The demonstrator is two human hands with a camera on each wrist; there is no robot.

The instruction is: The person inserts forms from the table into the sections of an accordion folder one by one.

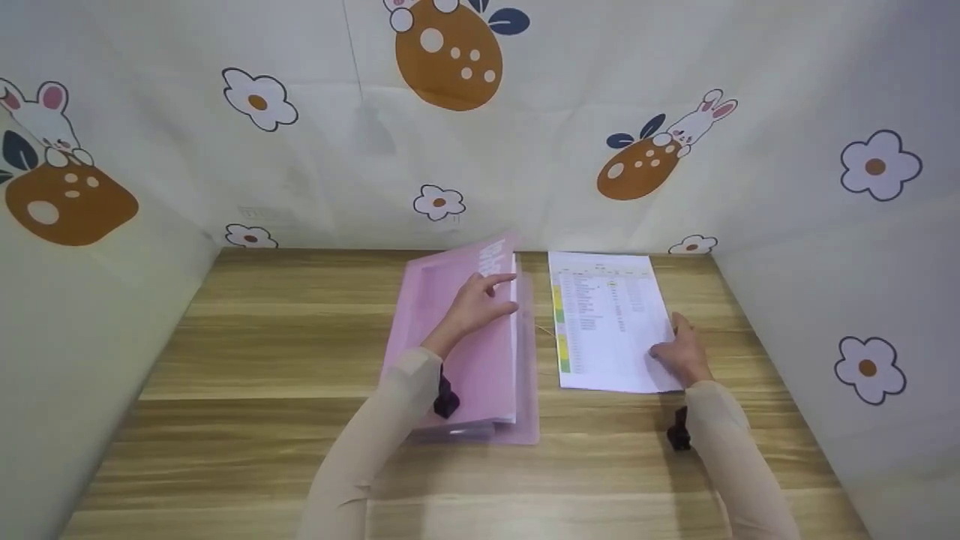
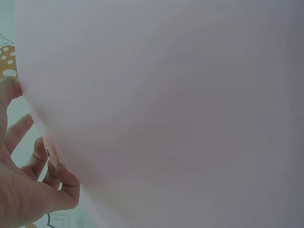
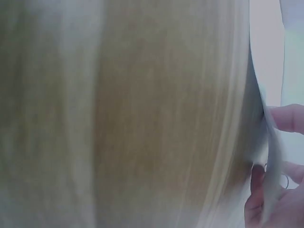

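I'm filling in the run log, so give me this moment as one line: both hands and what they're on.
left hand: holds pink folder cover raised | right hand: pinches edge of printed sheet | surface: wooden table

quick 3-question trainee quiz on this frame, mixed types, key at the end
1. True or false: the left hand lifts the cover of the pink plastic folder.
2. The right hand grips the edge of: A) the white printed paper sheet B) a pen C) a box.
3. What do both things lie on?

Key: 1 true; 2 A; 3 the wooden table.
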